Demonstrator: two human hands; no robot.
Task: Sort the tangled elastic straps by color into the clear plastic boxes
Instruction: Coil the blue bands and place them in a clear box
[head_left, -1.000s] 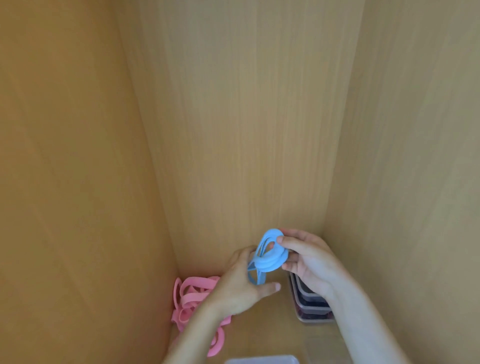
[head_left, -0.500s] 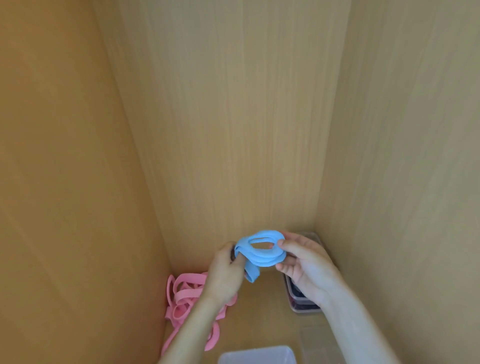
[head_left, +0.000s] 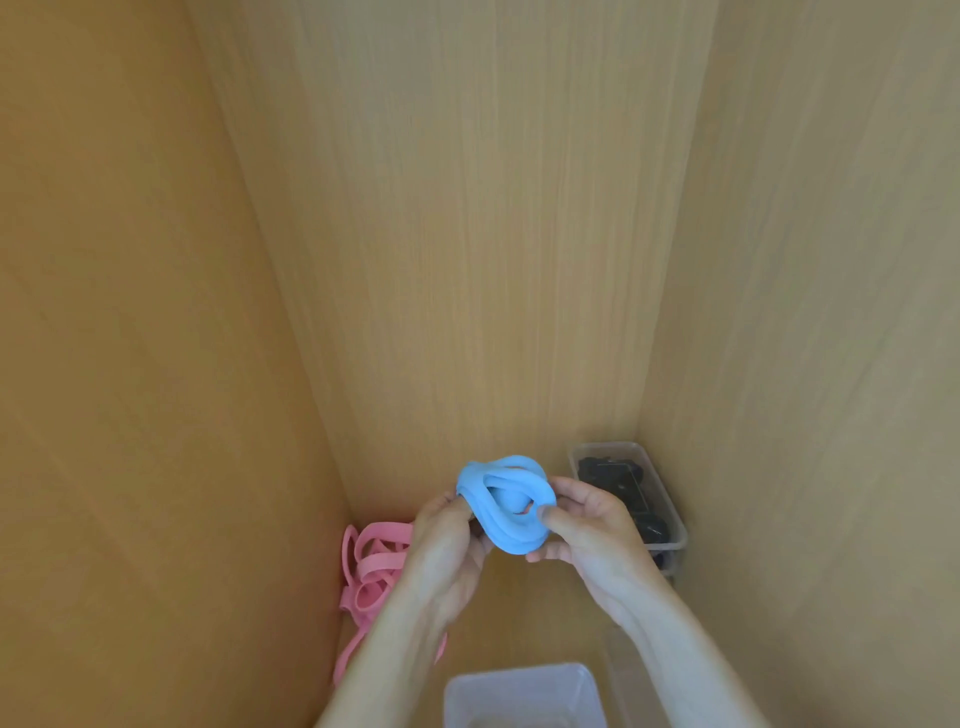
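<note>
A bundle of light blue elastic straps (head_left: 506, 501) hangs in the air between my hands, low in the middle of the view. My left hand (head_left: 447, 540) grips its left side. My right hand (head_left: 587, 530) pinches its right side with thumb and fingers. A tangle of pink straps (head_left: 371, 566) lies on the wooden floor in the left corner, partly hidden by my left forearm. A clear plastic box (head_left: 670, 519) at the back right holds black straps. A second clear box (head_left: 524, 691) stands below my hands at the bottom edge.
Wooden walls close in on the left (head_left: 156, 364), back (head_left: 467, 234) and right (head_left: 805, 364). Another clear box (head_left: 618, 670) shows faintly at the bottom right, under my right forearm.
The blue bundle has turned from flat to more upright between my hands and its loops have spread wider. The camera has tilted, so the black-strap box shows more fully.
</note>
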